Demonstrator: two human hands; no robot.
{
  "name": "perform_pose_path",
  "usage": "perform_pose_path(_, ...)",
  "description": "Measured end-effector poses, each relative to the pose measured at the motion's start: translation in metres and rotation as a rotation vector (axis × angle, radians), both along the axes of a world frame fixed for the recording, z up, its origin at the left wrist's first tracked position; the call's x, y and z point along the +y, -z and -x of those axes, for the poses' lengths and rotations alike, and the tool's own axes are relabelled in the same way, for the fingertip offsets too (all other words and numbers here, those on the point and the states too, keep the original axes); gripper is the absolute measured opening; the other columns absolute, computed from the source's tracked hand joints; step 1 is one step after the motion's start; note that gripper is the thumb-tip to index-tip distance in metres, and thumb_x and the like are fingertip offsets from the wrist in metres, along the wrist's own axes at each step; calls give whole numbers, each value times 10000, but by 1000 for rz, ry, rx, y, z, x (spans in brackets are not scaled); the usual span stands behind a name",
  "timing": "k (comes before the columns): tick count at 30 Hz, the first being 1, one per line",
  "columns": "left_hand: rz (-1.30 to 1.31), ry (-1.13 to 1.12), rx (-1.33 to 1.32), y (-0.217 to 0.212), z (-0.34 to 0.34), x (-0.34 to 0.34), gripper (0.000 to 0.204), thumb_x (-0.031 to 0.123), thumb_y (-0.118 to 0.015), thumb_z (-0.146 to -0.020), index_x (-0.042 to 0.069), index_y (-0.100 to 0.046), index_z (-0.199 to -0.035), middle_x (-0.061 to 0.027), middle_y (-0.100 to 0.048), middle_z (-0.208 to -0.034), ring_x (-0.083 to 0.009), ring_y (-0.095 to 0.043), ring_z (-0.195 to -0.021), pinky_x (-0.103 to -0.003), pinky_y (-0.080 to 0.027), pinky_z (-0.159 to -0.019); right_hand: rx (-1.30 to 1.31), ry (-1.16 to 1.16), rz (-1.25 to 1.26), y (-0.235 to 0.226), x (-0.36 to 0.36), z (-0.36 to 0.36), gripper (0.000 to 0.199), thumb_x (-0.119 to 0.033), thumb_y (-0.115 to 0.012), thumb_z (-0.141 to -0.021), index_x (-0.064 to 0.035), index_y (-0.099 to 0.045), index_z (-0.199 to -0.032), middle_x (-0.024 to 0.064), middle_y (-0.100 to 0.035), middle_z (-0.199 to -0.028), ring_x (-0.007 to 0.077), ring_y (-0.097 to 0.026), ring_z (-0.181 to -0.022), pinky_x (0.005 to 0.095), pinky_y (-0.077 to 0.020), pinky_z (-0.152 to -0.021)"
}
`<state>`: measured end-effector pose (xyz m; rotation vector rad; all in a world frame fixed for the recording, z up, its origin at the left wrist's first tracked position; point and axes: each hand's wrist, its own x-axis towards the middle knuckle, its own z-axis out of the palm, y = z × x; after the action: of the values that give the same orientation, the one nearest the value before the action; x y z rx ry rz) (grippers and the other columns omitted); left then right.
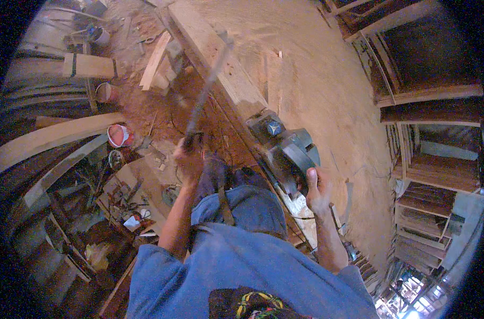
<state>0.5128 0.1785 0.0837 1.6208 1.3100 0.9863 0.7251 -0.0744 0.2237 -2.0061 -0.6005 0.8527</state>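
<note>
1. Sawdust is covering pretty much the whole workshop floor (pixel 327 80), and stacked wooden frames (pixel 428 207) are being kept along the right side.
2. A long wooden beam (pixel 215 58) is lying diagonally from the top centre down toward the person, and an electric hand planer (pixel 284 151) is sitting right on its near end.
3. The planer is being gripped at its near side by the right hand (pixel 317 192), fingers wrapped and closed on the body of the tool, thumb pointing up.
4. A thin rod or stick (pixel 207 85) is being held up by the left hand (pixel 188 157), which is clenched tight around its lower end. It's too motion-blurred to tell what it really is.
5. The rod is being kept just left of the beam, leaning up and to the right, well apart from the planer.
6. A blue shirt and jeans are being worn, seen from above at the bottom of the view.
7. Over on the left, a red bucket (pixel 119 135) is sitting near curved planks (pixel 50 135), and a low bench (pixel 130 196) is being cluttered up with small tools and scraps.
</note>
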Motion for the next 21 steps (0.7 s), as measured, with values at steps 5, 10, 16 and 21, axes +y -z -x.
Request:
perform_pose_path(5, 40, -295, 256, 76, 102, 15, 360, 316, -709, -906, -35, -696, -828, -158, -703, -757, -290, -668, -700, -427, -494, -639, 44, 62, -54, -11, 29, 3, 481, -467, -469, -1043, -26, -620, -1163, -6, -565, -744, 109, -498, -640, 300, -413, -568)
perform_pose_path(10, 43, -420, 523, 163, 187, -22, 400, 338, -714, -894, -54, -685, -822, -248, -686, -781, -440, -654, -730, -492, -476, -655, 16, 52, -67, 1, 33, -2, 500, -480, -423, -1057, -49, -579, -858, 31, -592, -739, 112, -532, -639, 271, -428, -573)
perform_pose_path(16, 192, -355, 786, 210, 239, -117, 328, 288, -683, -903, -40, -690, -921, -249, -694, -852, -421, -667, -833, -505, -498, -734, 15, 41, -32, -7, 36, -1, 478, -476, -447, -1050, -29, -613, -1072, 18, -581, -789, 122, -513, -711, 297, -428, -649)
perform_pose_path(21, 625, -321, 689, 209, 261, -161, 313, 278, -679, -874, -18, -691, -975, -241, -700, -892, -415, -668, -895, -501, -518, -785, -7, 63, -16, -19, 50, -1, 505, -495, -442, -1047, -23, -620, -1081, 18, -587, -801, 132, -527, -710, 303, -435, -639)
